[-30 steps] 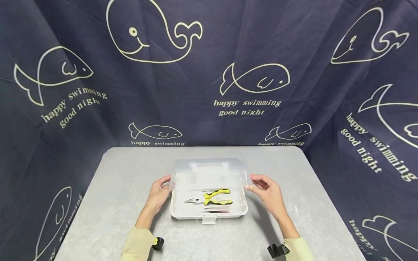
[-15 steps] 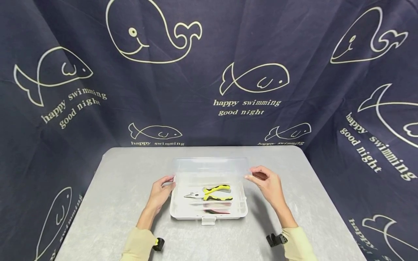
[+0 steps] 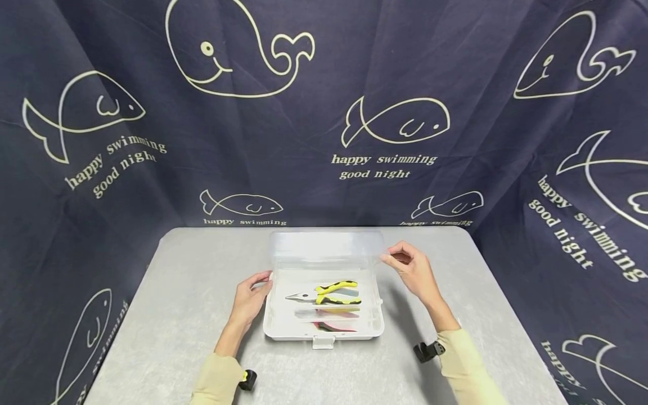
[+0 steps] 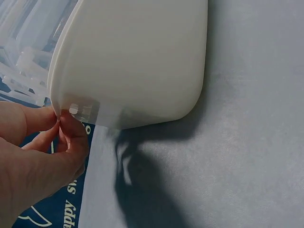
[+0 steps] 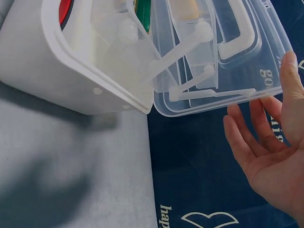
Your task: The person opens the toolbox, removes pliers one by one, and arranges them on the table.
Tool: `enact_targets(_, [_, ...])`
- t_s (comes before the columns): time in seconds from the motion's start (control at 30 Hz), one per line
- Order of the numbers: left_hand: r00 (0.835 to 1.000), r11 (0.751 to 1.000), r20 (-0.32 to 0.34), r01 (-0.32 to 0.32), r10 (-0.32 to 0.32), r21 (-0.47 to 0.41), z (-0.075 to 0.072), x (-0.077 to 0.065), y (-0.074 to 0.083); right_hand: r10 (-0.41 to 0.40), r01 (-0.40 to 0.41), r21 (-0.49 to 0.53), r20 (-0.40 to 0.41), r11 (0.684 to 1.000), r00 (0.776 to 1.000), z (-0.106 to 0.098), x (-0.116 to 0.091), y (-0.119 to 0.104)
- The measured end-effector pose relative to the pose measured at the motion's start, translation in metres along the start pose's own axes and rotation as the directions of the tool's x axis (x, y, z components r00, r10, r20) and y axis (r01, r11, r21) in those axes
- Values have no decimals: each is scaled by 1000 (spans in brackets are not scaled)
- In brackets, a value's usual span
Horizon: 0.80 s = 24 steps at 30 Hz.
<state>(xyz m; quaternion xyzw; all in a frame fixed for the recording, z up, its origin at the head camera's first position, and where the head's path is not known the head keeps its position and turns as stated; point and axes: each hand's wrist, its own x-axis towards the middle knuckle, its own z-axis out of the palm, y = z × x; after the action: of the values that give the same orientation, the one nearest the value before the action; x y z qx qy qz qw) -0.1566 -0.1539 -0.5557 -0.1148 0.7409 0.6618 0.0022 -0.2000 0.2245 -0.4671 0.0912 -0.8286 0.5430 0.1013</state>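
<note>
A big dark blue cloth (image 3: 304, 132) fills the top and both sides of the head picture. It has fish, whales and words drawn on it in pale lines. Below it is a grey table (image 3: 187, 298), in the bottom middle of the frame. A white box (image 3: 291, 337) sits on the table, a bit below the middle of the frame. Its see-through lid (image 3: 326, 244) is up, at the back of the box. Two pale yellow sleeves (image 3: 217, 374) come in from the bottom edge.

The left hand (image 3: 249, 299) is at the left side of the box. In the left wrist picture, its thumb and fingers pinch the box's rim. The right hand (image 3: 416, 273) is up at the right end of the lid. It holds the lid's edge, with the thumb on one side and fingers on the other.

Inside the box, near the middle of the frame, are pliers (image 3: 320, 301) with yellow and black handles. Their silver tip points left. Nearer the front of the box is a red and black tool (image 3: 331, 327). Each wrist wears a little black camera (image 3: 429, 351). The smallest thing is a white latch (image 3: 323, 342), on the middle of the box's front.
</note>
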Motion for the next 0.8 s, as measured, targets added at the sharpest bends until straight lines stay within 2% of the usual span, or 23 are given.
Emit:
enact_targets(0.13, [1000,1000,0,15,-15,-12,-1,0,-1,20,-24,103,37,994,999,3,11,9])
enact_targets(0.27, [1000,999,3,26,-26,-34,-2,-1,-1,57,-74,221,81,972,995,6,20,11])
enact_targets(0.33, [1000,998,3,31,-31,-45,-1,-1,-1,78,-98,248,89,964,993,7,24,12])
enact_targets(0.53, [998,996,-11,53,-54,-72,1,-1,-4,112,-136,254,107,958,988,7,34,15])
enact_targets(0.8, [995,989,-4,101,-102,-110,1,-2,-2,118,-139,220,106,966,987,9,47,20])
